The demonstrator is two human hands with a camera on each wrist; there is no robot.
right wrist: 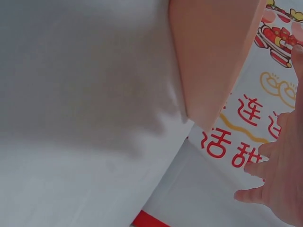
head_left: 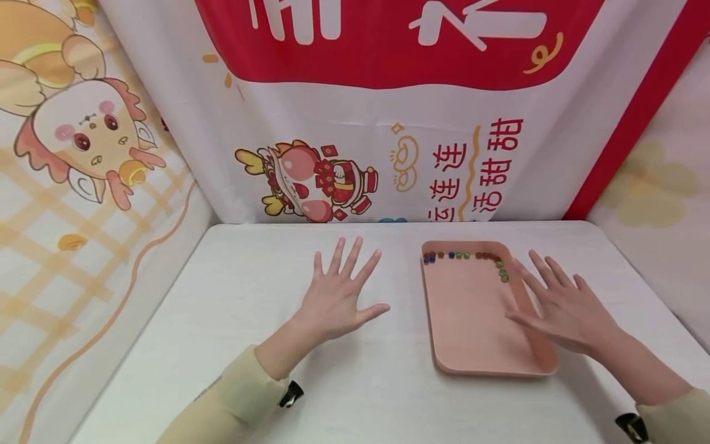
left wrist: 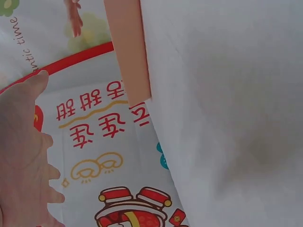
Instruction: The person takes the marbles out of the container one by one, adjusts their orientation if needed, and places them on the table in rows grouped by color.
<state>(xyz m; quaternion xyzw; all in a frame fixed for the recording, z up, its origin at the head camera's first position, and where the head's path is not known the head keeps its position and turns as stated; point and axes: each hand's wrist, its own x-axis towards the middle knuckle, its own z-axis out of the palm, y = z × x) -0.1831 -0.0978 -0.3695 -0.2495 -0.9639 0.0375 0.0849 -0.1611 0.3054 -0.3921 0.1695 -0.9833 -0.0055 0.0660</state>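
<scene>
A pink rectangular tray (head_left: 471, 314) lies on the white table. Several small glass marbles (head_left: 458, 255), green, blue and brown, line its far edge and far right corner. My left hand (head_left: 339, 296) is held over the table to the left of the tray, fingers spread and holding nothing. Above the tray's right rim, my right hand (head_left: 566, 308) has its fingers spread too, with nothing in it. In the left wrist view the left hand (left wrist: 23, 156) shows at the left edge; the right wrist view shows the right hand (right wrist: 281, 170) beside the tray's outer wall (right wrist: 213, 56).
The white table (head_left: 222, 320) ends at a printed cloth backdrop (head_left: 355, 154) with red characters and a cartoon figure. Patterned cloth walls (head_left: 72, 246) stand at the left and right. Pale sleeves (head_left: 238, 388) cover both forearms.
</scene>
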